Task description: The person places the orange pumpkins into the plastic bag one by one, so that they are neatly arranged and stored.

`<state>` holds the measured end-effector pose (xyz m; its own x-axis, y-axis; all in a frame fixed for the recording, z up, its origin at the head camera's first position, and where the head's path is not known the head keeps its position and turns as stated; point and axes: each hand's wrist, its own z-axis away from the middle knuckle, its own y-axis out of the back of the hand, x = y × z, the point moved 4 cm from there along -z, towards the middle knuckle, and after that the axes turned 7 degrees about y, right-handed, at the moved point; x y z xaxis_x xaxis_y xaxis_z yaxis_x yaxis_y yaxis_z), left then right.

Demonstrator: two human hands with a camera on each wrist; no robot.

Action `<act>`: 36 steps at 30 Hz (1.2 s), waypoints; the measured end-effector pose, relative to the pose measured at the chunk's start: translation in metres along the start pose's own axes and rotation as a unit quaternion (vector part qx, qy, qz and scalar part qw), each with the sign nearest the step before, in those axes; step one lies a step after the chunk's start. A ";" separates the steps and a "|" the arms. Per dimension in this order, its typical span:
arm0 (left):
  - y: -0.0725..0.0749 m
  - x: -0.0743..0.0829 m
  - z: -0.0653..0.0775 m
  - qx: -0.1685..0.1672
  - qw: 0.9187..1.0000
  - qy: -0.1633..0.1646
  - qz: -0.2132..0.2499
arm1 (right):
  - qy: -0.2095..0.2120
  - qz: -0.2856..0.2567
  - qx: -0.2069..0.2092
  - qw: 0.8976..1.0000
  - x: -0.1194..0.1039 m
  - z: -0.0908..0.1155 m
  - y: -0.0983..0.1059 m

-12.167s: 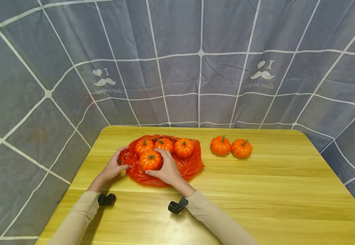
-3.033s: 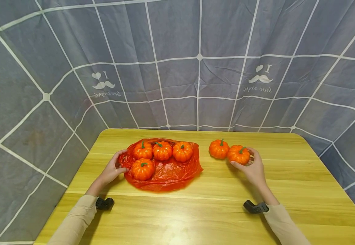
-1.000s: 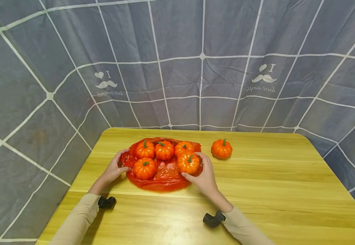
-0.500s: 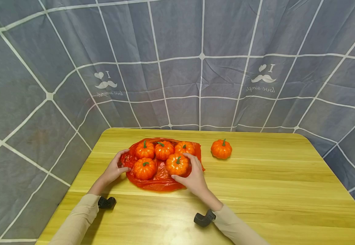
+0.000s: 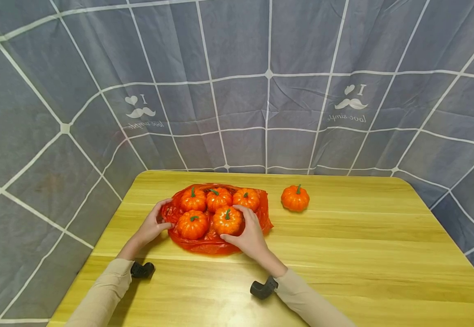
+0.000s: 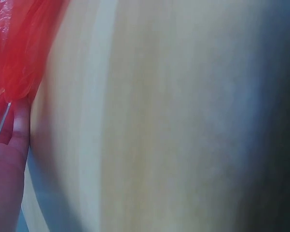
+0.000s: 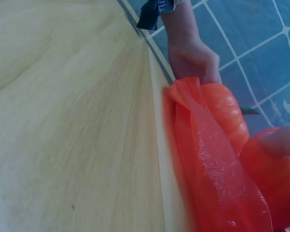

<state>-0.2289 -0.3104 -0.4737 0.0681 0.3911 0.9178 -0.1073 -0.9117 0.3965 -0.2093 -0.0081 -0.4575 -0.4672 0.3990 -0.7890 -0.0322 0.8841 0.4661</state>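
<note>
A red plastic bag [image 5: 208, 247] lies spread on the wooden table, with several small orange pumpkins on it in two rows. My left hand [image 5: 152, 228] holds the bag's left edge between thumb and fingers; in the left wrist view, its fingers [image 6: 20, 123] meet the red film. My right hand [image 5: 251, 236] grips a pumpkin [image 5: 225, 221] by its right side, thumb in front and fingers behind. That pumpkin sits in the front row, right of another pumpkin [image 5: 192, 225]. The right wrist view shows my right thumb [image 7: 282, 141] against the held pumpkin [image 7: 268, 176].
One more pumpkin [image 5: 295, 198] stands on the table [image 5: 363, 245] to the right of the bag. A grey curtain [image 5: 237, 104] with white grid lines hangs behind and at both sides. Black wrist mounts [image 5: 264, 288] sit at both cuffs.
Over the last seconds my right hand has carried one of the two right-hand pumpkins left onto the bag, then farther left beside the front pumpkin. My left hand has stayed at the bag's edge.
</note>
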 end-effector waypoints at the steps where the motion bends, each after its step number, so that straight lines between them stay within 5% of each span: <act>1: 0.000 0.000 0.000 -0.002 1.000 0.000 -0.001 | 0.001 0.001 -0.002 1.000 0.000 0.000 -0.001; 36: -0.001 0.002 0.001 -0.008 1.000 -0.003 0.023 | 0.005 0.031 -0.055 0.998 0.005 -0.003 -0.020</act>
<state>-0.2273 -0.3092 -0.4719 0.0692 0.3488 0.9346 -0.1261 -0.9263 0.3550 -0.2134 -0.0244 -0.4698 -0.4808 0.4481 -0.7537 -0.0994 0.8262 0.5546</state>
